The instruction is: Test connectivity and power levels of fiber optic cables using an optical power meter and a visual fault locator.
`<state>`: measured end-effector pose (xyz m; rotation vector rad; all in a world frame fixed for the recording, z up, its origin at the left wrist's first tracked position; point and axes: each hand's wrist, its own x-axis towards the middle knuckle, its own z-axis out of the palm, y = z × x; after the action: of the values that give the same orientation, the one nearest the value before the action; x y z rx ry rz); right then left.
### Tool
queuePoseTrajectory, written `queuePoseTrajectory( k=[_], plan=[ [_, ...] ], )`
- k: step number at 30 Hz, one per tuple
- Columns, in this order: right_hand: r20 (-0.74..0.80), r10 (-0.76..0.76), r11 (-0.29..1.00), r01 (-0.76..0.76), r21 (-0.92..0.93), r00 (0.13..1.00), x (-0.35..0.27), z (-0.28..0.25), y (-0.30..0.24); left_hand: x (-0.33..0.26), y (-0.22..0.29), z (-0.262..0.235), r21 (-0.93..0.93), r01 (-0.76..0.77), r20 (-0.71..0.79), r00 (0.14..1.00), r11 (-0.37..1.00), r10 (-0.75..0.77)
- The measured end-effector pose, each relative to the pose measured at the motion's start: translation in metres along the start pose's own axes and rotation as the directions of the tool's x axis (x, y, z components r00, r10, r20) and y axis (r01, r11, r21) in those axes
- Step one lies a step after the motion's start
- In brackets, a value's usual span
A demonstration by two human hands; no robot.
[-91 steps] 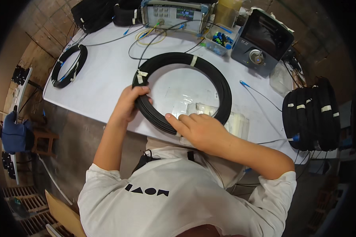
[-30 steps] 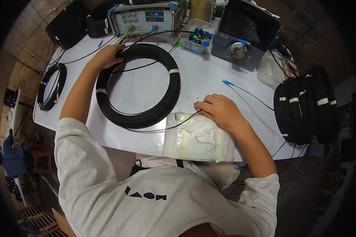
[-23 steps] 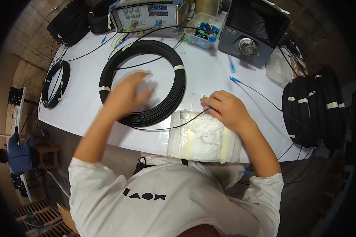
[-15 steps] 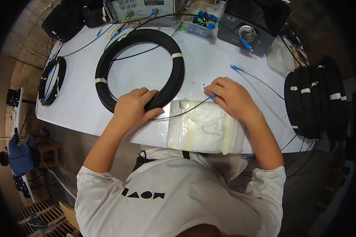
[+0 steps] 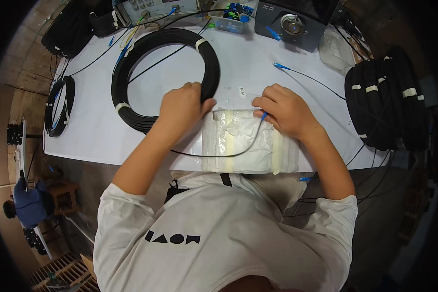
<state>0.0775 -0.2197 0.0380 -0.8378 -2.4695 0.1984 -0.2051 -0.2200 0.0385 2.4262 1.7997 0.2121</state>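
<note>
1. The left hand [image 5: 180,109] grips the black cable coil [image 5: 165,78], which lies flat on the white table [image 5: 97,131].
2. The right hand [image 5: 284,109] pinches a blue connector [image 5: 263,116] beside the coil.
3. Bare tabletop lies left of the coil.

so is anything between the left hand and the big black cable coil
Nothing visible. The left hand already rests on the coil at its near rim, fingers curled over it. The right hand pinches a blue connector over the plastic bag, apart from the coil.
</note>
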Motion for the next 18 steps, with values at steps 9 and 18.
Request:
queuePoseTrajectory(
  k=[9, 18],
  plan=[
    [-0.016, 0.092, 0.981, -0.094, -0.172, 0.996, -0.044, -0.021, 0.027, -0.044, -0.039, -0.028, -0.175, -0.194, -0.071, 0.980, 0.965, 0.184],
    [-0.037, 0.043, 0.995, -0.046, -0.092, 0.998, -0.024, -0.018, 0.047, -0.047, -0.022, -0.003, 0.024, -0.062, -0.081, 0.995, 0.998, 0.064]
  ],
)
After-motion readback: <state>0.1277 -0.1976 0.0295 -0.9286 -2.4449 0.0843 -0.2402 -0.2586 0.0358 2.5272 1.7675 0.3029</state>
